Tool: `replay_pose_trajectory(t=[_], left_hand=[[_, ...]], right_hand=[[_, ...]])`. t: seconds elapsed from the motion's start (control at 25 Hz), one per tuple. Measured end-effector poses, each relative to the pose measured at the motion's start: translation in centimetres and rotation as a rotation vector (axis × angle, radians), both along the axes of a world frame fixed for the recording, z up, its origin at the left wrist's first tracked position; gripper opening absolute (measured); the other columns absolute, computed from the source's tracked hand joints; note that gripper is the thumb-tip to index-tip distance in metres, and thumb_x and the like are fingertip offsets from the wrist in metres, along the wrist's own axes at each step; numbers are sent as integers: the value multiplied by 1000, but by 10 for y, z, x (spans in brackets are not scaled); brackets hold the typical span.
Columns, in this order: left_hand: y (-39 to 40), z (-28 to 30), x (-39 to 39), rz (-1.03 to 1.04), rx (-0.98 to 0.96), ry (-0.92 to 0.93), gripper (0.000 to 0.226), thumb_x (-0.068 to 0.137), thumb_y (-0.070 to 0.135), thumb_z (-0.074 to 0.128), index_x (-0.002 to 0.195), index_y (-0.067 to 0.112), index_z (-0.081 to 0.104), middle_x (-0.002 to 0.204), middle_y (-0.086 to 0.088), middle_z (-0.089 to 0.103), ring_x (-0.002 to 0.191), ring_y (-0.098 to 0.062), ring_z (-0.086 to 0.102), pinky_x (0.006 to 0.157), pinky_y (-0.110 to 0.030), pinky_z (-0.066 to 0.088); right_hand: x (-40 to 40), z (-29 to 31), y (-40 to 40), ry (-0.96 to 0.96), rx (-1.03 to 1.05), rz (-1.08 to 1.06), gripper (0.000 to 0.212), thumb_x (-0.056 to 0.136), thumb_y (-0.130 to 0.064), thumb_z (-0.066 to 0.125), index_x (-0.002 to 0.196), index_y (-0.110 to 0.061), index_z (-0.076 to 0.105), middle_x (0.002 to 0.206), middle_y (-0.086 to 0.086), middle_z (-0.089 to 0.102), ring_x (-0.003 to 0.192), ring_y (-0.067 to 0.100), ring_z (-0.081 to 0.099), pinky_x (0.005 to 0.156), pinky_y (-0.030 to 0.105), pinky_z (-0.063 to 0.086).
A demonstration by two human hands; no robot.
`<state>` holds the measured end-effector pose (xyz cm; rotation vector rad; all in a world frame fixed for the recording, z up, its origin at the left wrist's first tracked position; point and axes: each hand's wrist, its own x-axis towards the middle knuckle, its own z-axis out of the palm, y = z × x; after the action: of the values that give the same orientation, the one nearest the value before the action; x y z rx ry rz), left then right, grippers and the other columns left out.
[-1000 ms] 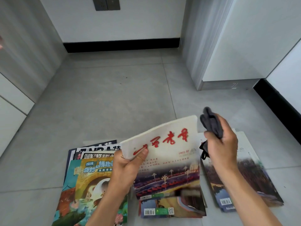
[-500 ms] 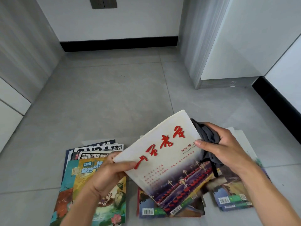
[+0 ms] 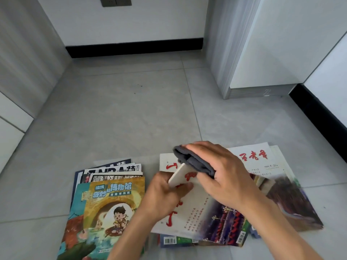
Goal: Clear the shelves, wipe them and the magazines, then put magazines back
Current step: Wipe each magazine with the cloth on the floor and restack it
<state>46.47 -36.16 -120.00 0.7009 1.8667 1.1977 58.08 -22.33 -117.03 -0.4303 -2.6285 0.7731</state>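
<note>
Grey floor tiles underlie the light, floppy magazine my left hand pinches at its top corner, right hand pressing a soft cloth just above.

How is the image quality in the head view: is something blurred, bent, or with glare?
Head view: soft, even daylight, no strong glare; the hands, left and right, and the held magazine look slightly smeared by motion; the cartoon magazine is sharper, its lower edge blurred; the wide lens bends the wall lines and the baseboard near the borders.
</note>
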Motion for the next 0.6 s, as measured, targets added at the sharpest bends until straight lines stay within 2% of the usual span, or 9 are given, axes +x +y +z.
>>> replay_pose_trajectory(t=[0.12, 0.2, 0.28, 0.4, 0.48, 0.6], left_hand=[[-11, 6, -19, 100, 31, -59, 6, 83, 10, 73, 80, 15, 76, 81, -1, 77, 75, -19, 74, 64, -32, 60], [-19, 7, -29, 120, 16, -65, 3, 84, 12, 72, 83, 13, 75, 81, -2, 77, 75, -21, 75, 64, -35, 60], [-20, 5, -29, 120, 1, -80, 3, 84, 13, 72, 85, 12, 75, 81, -4, 77, 74, -22, 75, 65, -37, 61], [-12, 0, -13, 54, 0, -64, 6, 84, 13, 73, 79, 14, 76, 79, -5, 77, 73, -22, 74, 63, -34, 60], [-8, -2, -8, 42, 32, -54, 10, 85, 10, 72, 75, 13, 76, 76, -7, 76, 70, -24, 73, 61, -34, 60], [-15, -3, -19, 95, 44, -61, 6, 83, 11, 72, 81, 13, 76, 78, -5, 77, 72, -23, 74, 62, -33, 61]], right_hand=[[22, -24, 21, -50, 146, -100, 62, 79, -12, 62, 138, -26, 53, 133, -5, 61, 113, 18, 61, 96, 43, 53], [42, -36, 39, -103, 152, -237, 63, 77, -8, 67, 137, -23, 55, 128, 0, 65, 107, 24, 65, 89, 52, 57], [42, -37, 36, -104, 149, -274, 60, 76, -12, 59, 135, -23, 57, 126, -2, 66, 107, 23, 65, 89, 51, 56], [10, -23, 5, -15, 145, -166, 58, 80, -17, 52, 138, -25, 54, 131, -6, 62, 114, 18, 60, 99, 42, 50], [-2, -15, -9, 16, 121, -103, 56, 81, -21, 47, 137, -27, 53, 133, -9, 58, 117, 17, 57, 99, 35, 46], [8, -26, 6, 5, 158, -131, 56, 81, -21, 49, 137, -24, 55, 134, -6, 59, 116, 18, 57, 99, 37, 47]])
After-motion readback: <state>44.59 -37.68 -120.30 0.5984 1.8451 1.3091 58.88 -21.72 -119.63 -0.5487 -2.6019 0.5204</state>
